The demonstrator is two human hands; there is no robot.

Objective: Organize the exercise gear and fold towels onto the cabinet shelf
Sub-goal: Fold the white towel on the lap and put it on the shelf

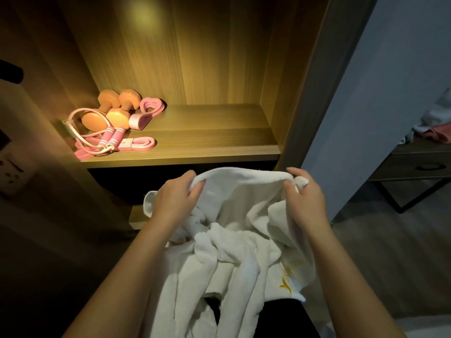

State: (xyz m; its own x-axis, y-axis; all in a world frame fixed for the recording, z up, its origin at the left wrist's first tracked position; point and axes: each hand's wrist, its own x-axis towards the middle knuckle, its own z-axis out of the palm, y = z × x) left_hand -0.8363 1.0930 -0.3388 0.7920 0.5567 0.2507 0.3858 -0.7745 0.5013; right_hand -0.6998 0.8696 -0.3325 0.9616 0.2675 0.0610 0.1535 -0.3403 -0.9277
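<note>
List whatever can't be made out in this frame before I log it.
Head view throughout.
- White towel: bunched between left hand and right hand, cut off by the bottom edge; one towel or several, unclear.
- Yellow embroidery: creased into the cloth, unreadable.
- Compartment under the shelf: unlit, partly behind the towel.
- Pink cloth at the right edge: cut off, blurred.

i am looking into a home, most likely a bedroom. a wood-grain cabinet (207, 57) glows with a warm inner light, and its shelf (207, 142) holds small dumbbells (107, 113) and a pink jump rope (109, 140). to the right, a dark side table (415, 164) with a drawer carries loose clothes (436, 128) against a plain wall (390, 81). a wall socket (12, 172) sits at left; a white towel (244, 215) hangs in front of me.
</note>
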